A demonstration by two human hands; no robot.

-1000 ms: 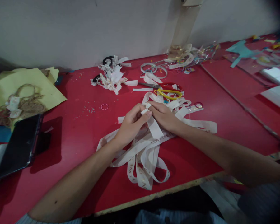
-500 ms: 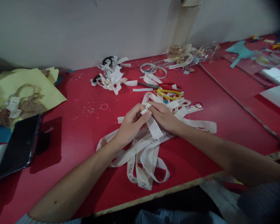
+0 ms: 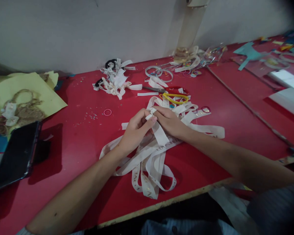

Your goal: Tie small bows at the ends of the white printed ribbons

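Note:
Both hands meet over a loose heap of printed white ribbon on the red table [image 3: 83, 156]. My left hand [image 3: 136, 130] is closed on the white ribbon [image 3: 160, 133], its thumb pressed along the top. My right hand [image 3: 170, 122] pinches the same ribbon at a small fold or knot between the fingertips. A short end hangs down from my fingers toward the heap. Looped lengths with dark lettering spread below and to the right of my hands. Scissors [image 3: 175, 97] with one red and one yellow handle lie just beyond the heap.
Behind lie a bundle of white ribbon pieces with black bands [image 3: 116, 78], clear rings [image 3: 159, 74] and a pink ring [image 3: 107, 112]. At left a phone [image 3: 16, 155] leans near yellow paper [image 3: 49, 94] with twine. White devices [image 3: 287, 79] sit at right.
The whole view has shifted slightly, so things appear a little further left. Both hands keep the same hold on the ribbon.

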